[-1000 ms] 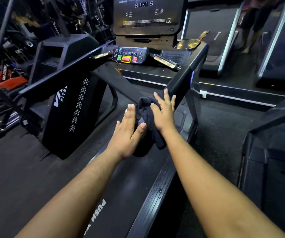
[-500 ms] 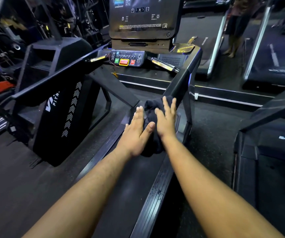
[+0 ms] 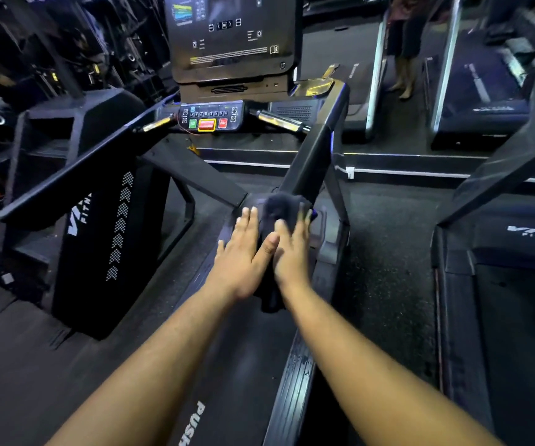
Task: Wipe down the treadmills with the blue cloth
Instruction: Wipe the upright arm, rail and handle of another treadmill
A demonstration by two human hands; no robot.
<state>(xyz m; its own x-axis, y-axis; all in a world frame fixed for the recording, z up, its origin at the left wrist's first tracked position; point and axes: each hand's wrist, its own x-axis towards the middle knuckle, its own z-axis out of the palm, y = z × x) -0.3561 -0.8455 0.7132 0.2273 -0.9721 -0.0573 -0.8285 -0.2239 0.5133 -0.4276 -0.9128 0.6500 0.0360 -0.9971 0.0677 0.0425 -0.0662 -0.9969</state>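
Both hands flat, fingers spread wide. Left hand (image 3: 243,255) and right hand (image 3: 292,252) press side by side, thumbs touching, onto the dark blue cloth (image 3: 280,207). Cloth bunched at the near end of the treadmill's right handrail (image 3: 321,146), above the belt (image 3: 227,349). Console (image 3: 210,119) far centre.

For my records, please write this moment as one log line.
left hand flat on cloth | right hand pressing cloth | at treadmill rail base
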